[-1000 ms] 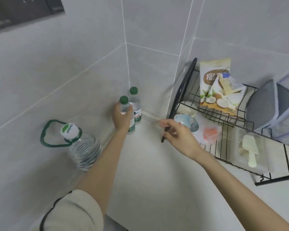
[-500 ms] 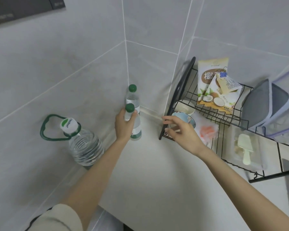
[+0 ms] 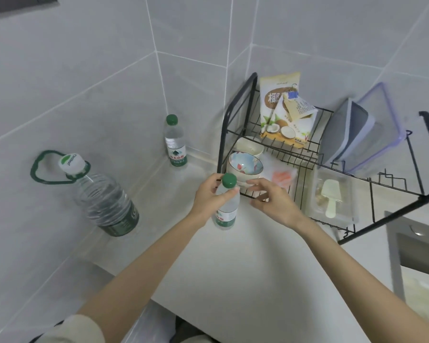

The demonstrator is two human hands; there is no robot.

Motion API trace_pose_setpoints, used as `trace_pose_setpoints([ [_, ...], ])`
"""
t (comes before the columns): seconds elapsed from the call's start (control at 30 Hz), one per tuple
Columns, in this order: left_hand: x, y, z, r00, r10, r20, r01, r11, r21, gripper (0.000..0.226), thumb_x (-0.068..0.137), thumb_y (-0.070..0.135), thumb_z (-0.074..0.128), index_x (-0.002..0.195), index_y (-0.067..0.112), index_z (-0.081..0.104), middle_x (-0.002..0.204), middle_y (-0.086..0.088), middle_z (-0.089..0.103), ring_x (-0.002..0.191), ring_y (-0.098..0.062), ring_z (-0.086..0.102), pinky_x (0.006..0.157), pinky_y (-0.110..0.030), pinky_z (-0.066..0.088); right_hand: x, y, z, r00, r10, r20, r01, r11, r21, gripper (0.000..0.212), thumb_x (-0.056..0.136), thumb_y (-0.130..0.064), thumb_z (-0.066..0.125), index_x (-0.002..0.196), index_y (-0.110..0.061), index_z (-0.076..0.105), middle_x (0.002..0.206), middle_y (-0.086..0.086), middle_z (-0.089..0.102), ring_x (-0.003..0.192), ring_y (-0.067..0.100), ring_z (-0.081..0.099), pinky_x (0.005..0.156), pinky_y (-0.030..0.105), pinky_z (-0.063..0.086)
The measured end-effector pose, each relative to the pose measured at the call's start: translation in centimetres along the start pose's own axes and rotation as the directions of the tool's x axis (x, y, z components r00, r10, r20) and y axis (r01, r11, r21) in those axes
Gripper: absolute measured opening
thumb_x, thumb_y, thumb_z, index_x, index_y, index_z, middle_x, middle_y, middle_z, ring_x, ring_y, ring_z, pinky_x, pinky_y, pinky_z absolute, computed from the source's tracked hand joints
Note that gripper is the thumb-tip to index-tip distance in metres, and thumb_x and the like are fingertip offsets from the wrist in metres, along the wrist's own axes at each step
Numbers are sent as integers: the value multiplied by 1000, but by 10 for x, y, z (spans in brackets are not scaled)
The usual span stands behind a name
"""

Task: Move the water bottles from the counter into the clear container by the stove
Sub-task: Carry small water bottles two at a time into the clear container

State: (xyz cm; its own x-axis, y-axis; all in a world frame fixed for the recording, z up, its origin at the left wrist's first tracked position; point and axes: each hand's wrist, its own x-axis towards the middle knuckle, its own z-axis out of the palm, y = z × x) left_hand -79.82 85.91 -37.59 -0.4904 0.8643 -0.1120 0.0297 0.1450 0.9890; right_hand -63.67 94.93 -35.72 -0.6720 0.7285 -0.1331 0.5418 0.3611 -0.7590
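Observation:
My left hand [image 3: 208, 196] is shut on a small clear water bottle [image 3: 225, 209] with a green cap, held upright above the white counter [image 3: 245, 263]. My right hand [image 3: 270, 196] hovers open just right of that bottle, fingers spread, holding nothing. A second small green-capped bottle [image 3: 175, 142] stands alone in the far corner against the tiled wall. A large water jug [image 3: 102, 196] with a white cap and green carry handle stands at the left by the wall. No clear container by a stove shows in this view.
A black wire dish rack [image 3: 307, 154] stands at the right, holding bowls [image 3: 244, 165], a coconut snack bag [image 3: 282, 112], plastic lids [image 3: 364, 134] and a clear box with a scoop [image 3: 331, 201]. A sink edge [image 3: 406, 243] shows at far right. Tiled walls close the left and back.
My left hand has lifted one small bottle out of the corner and carried it toward me and rightward. The other bottle stays in the corner. My right hand has drawn in beside the held bottle.

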Motion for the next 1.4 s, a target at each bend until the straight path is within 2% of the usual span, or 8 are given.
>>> trace_pose_setpoints([
  [0.23,-4,8,10,983,-172,58,174,984,-32,56,58,36,86,108,26,62,107,4,64,106,-17,63,94,-41,53,-12,9,-3,1000,-14,-3,15,997,73,47,83,-4,67,125,-21,55,118,-3,62,88,4,57,72,1,42],
  [0.33,-10,8,-2,976,-199,89,203,979,-34,69,48,45,84,111,25,62,114,-2,64,107,-19,64,91,-44,54,-10,2,4,998,-62,-20,63,994,94,49,81,-8,72,125,-21,56,118,-4,64,94,7,57,83,10,48],
  [0.43,-11,8,-15,969,-222,110,228,973,-39,46,74,32,79,114,20,62,120,-4,64,108,-18,63,89,-37,55,-5,-4,14,996,-81,-36,84,990,109,51,79,-16,75,126,-23,56,114,-10,62,98,13,58,90,28,51],
  [0.57,-10,10,-33,956,-269,117,275,961,-38,27,92,26,62,118,20,59,119,-3,65,102,-16,66,82,-28,54,2,-10,22,985,-134,-105,140,989,54,46,80,-25,74,122,-23,57,111,-10,66,104,12,60,92,29,49],
  [0.83,38,26,-67,960,-208,-187,204,978,-40,36,96,20,54,131,23,47,117,-3,56,100,-17,57,93,-39,49,20,-31,27,935,-345,-86,309,908,-284,19,92,-34,57,107,-22,59,105,-7,64,93,17,59,70,30,45],
  [0.97,87,37,-80,929,-99,-357,99,995,-19,51,92,15,57,139,20,39,112,0,56,84,-10,55,69,-21,47,30,-32,31,936,-340,-89,288,888,-358,18,94,-37,52,92,-19,55,92,-2,68,83,25,62,66,36,50],
  [1.2,166,36,-102,847,-45,-531,121,987,110,77,83,19,68,148,12,26,150,-9,34,138,-21,35,112,-32,30,42,-30,33,920,-378,-107,312,868,-386,21,94,-37,51,88,-17,55,81,-1,68,73,27,62,60,35,51],
  [1.4,204,9,-111,858,5,-514,54,994,99,51,75,15,69,124,7,55,117,-14,62,105,-29,63,94,-41,51,43,-23,34,908,-390,-154,317,879,-357,30,90,-48,42,86,-22,56,73,-7,65,64,20,60,55,35,51],
])
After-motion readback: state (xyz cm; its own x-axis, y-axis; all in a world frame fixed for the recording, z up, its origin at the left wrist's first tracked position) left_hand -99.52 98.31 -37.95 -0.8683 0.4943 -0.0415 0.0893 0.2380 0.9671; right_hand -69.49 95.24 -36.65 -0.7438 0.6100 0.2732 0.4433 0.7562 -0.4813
